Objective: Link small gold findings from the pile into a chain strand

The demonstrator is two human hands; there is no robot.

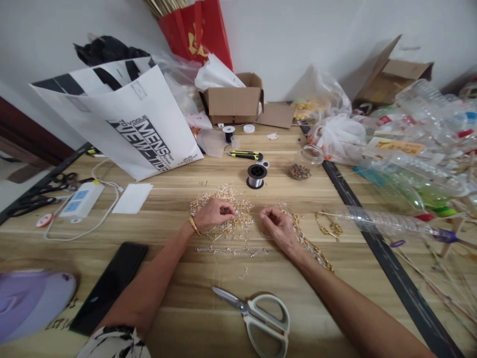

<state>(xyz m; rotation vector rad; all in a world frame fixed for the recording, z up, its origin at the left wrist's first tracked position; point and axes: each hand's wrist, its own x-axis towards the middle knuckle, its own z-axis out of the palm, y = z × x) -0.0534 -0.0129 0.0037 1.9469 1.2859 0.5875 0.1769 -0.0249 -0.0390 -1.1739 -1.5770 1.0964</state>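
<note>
Head view: on the worktop (186,298), between far and near edges, a pile of gold-and-silver pieces (241,211) is lying, probably light, slippery, suiting fingertip pinches. Left hand (211,215), over it, and right hand (280,229), beside it, are curling, grip seemingly nearly closed, contents unclear. Towards the near edge, a chain (233,251) is lying, likely limp, best lifted endwise.

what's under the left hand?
A pile of small gold and silver pieces shows around the left hand; whatever lies directly beneath the palm is covered.
</note>
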